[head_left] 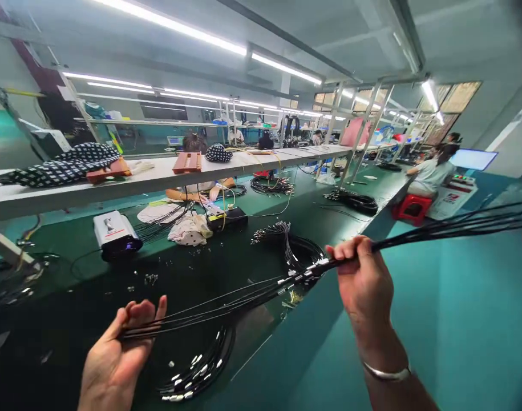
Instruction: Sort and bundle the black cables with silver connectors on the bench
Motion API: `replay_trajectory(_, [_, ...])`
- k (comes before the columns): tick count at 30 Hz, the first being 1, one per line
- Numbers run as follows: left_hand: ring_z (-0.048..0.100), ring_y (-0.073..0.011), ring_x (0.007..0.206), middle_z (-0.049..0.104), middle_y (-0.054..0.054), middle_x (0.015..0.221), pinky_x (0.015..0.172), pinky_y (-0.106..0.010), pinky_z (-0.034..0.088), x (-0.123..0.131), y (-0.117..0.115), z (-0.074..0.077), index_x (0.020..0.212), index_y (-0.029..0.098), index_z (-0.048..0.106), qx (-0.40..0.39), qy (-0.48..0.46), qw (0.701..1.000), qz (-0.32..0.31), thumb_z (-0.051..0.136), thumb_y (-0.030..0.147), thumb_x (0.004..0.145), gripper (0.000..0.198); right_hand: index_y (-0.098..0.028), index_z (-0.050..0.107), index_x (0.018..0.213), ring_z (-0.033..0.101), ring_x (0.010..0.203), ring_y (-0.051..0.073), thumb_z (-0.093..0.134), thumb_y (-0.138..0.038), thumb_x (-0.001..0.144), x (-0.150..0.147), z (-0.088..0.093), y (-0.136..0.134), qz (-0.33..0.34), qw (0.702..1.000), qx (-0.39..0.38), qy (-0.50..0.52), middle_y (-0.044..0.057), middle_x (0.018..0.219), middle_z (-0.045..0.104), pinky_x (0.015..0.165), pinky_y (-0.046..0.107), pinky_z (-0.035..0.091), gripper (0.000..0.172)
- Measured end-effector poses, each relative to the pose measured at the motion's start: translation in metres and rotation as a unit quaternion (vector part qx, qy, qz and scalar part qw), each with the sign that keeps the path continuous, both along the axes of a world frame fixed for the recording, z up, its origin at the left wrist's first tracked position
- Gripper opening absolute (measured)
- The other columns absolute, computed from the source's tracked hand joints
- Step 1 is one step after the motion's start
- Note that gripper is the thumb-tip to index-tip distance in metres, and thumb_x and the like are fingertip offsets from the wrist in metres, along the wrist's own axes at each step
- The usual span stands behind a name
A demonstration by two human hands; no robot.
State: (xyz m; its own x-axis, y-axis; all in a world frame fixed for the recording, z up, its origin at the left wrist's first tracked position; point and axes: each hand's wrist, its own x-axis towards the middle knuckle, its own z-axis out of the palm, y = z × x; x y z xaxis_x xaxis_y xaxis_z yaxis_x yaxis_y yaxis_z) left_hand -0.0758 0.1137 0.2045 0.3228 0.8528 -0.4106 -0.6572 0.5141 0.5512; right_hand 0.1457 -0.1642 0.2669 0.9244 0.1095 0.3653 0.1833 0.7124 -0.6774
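A bundle of thin black cables (239, 302) with silver metal ferrules stretches between my two hands above the bench. My left hand (126, 342) is closed on the bundle's left end, with the cables running between thumb and fingers. My right hand (365, 277) grips the bundle just right of the silver ferrules, and loose cable lengths trail off to the right. Below on the dark green bench (128, 365) lies a coil of black cables with silver ends (201, 371). Another coiled cable bundle (306, 251) rests behind the stretched cables.
Small metal bits (150, 279) are scattered on the bench. Behind stand a white and black device (115, 234) and a white cloth (190, 229). A shelf (153, 181) spans above. Another person's hands (211, 197) work across the bench. A red stool (412, 209) stands right.
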Motion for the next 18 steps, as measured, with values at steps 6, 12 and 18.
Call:
replay_trajectory(6, [0.036,-0.0028,0.037,0.032,0.008,0.048,0.042,-0.016,0.046,-0.007,0.025,-0.049,0.078,0.011,0.046,-0.126,-0.151,0.980,-0.003,0.028,0.004,0.087,0.021,-0.016,0.057,0.081,0.058,0.080,0.019,0.047,-0.034,0.090,-0.036,0.074,0.043,-0.052,0.951,-0.145,-0.269,0.004,0.078,0.059,0.087,0.043,0.043,0.022])
replay_trajectory(12, [0.031,-0.0026,0.034,0.027,0.009,0.047,0.033,-0.012,0.031,-0.011,0.043,-0.060,0.075,0.013,0.039,-0.187,-0.262,0.947,-0.010,0.022,0.005,0.089,0.024,-0.017,0.053,0.084,0.060,0.075,0.018,0.045,-0.037,0.090,-0.046,0.111,0.092,0.009,0.937,-0.181,-0.298,0.004,0.077,0.061,0.074,0.036,0.048,0.023])
replay_trajectory(18, [0.029,-0.0036,0.033,0.024,0.009,0.047,0.032,-0.014,0.031,-0.022,0.067,-0.055,0.073,0.014,0.038,-0.166,-0.257,0.952,0.009,0.022,0.007,0.090,0.025,-0.016,0.053,0.082,0.061,0.078,0.019,0.045,-0.041,0.088,-0.041,0.099,0.112,0.014,0.939,-0.206,-0.275,0.005,0.078,0.062,0.074,0.036,0.048,0.026])
